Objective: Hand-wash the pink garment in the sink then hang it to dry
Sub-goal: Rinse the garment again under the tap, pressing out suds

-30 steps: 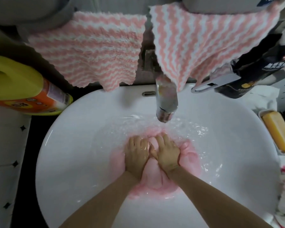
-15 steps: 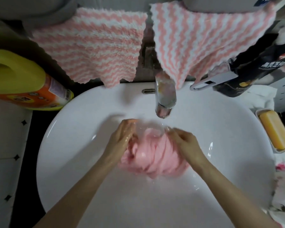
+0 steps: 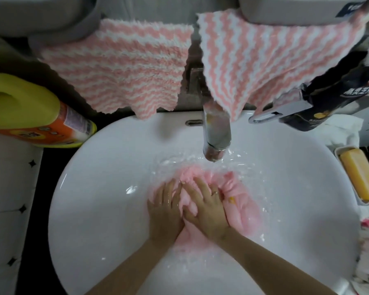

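The pink garment (image 3: 243, 205) lies bunched and soaked in the water at the bottom of the white sink (image 3: 98, 188), just below the chrome tap (image 3: 216, 135). My left hand (image 3: 165, 211) presses flat on its left part with fingers straight. My right hand (image 3: 207, 206) presses down beside it, fingers spread over the cloth, thumb crossing towards the left hand. Part of the garment is hidden under both palms. Water ripples around the cloth.
Two pink-and-white striped towels (image 3: 124, 69) (image 3: 264, 56) hang over the sink's back. A yellow detergent bottle (image 3: 30, 116) lies at the left rim. A yellow soap bar in its dish (image 3: 360, 177) sits at the right, with a dark bottle (image 3: 339, 99) and tap lever (image 3: 279, 112) behind.
Half a second ago both hands held the garment lifted and bunched from its sides; now they have pushed it down into the water and lie flat on top of it.
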The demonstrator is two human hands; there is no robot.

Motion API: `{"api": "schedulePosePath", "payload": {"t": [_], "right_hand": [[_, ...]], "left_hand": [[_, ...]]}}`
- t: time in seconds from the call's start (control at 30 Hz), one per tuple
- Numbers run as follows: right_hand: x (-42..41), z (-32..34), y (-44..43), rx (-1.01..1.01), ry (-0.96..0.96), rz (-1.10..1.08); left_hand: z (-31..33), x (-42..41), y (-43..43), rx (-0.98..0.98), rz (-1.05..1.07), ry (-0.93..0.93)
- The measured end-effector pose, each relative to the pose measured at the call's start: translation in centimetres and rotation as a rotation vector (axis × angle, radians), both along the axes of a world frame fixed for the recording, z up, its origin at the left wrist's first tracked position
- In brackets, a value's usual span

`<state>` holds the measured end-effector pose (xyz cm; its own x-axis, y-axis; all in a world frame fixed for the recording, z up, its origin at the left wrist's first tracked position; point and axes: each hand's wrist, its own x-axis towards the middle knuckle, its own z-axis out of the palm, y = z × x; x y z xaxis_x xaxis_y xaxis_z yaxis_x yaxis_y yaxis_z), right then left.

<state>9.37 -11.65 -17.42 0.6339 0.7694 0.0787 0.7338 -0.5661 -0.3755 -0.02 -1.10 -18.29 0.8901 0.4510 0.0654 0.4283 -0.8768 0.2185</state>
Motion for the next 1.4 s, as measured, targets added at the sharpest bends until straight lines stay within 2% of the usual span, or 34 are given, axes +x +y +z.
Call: {"api": "schedulePosePath", "payload": {"t": [0.1,0.23,0.37,0.43,0.5,0.6,0.63,0.7,0.8,0.83,0.87,0.93,1.0,1.03,1.1,1.3,1.4], "right_hand": [[0.5,-0.9,0.8,0.075,-0.063,-0.047],[1.6,-2.0,1.7,0.024,-0.015,-0.135],[3.0,-2.9,2.6,-0.010,0.070,-0.151],[3.4,-2.4,3.3,0.004,0.137,-0.194],[3.7,-1.9,4.2,0.026,0.230,-0.270],[4.3,-0.3,4.9,-0.018,0.514,-0.466],[4.6,0.5,4.7,0.016,0.615,-0.522],[5.0,2.9,3.6,0.195,0.796,-0.589],[4.8,6.6,1.6,0.398,0.955,-0.577],[4.1,7.7,0.8,0.404,0.964,-0.572],[3.2,8.5,0.1,0.379,0.895,-0.562],[1.3,9.2,-1.3,0.263,0.524,-0.465],[-0.6,8.0,-2.3,0.087,0.214,-0.287],[-1.3,6.7,-2.5,0.006,0.172,-0.214],[-2.0,4.1,-2.6,-0.099,0.154,-0.105],[-1.6,-0.5,-1.2,-0.183,0.096,-0.032],[-0.9,-1.3,-0.1,-0.124,0.074,-0.079]], "left_hand": [[-0.9,0.8,0.3,0.100,-0.033,-0.069],[-0.5,3.1,1.2,0.178,-0.030,-0.137],[-0.7,4.8,2.1,0.221,-0.066,-0.104],[-0.9,5.2,2.7,0.169,-0.097,-0.034],[-0.2,5.5,3.1,0.011,-0.090,0.071],[2.5,6.6,4.0,-0.424,0.071,0.224],[2.9,6.7,4.5,-0.468,0.091,0.240],[4.5,6.4,5.4,-0.711,0.096,0.155],[7.8,5.2,5.8,-1.088,0.196,-0.113],[8.5,4.6,5.5,-1.157,0.246,-0.210],[9.0,3.8,5.2,-1.161,0.254,-0.295],[9.5,2.1,4.1,-0.940,0.129,-0.320],[7.7,0.3,3.2,-0.546,-0.042,-0.154],[6.4,-0.5,2.6,-0.396,-0.094,-0.055],[3.9,-1.7,1.3,-0.297,-0.136,0.069],[1.3,-0.9,-0.1,-0.198,-0.074,0.127],[0.5,0.3,0.4,-0.114,-0.059,0.062]]}}
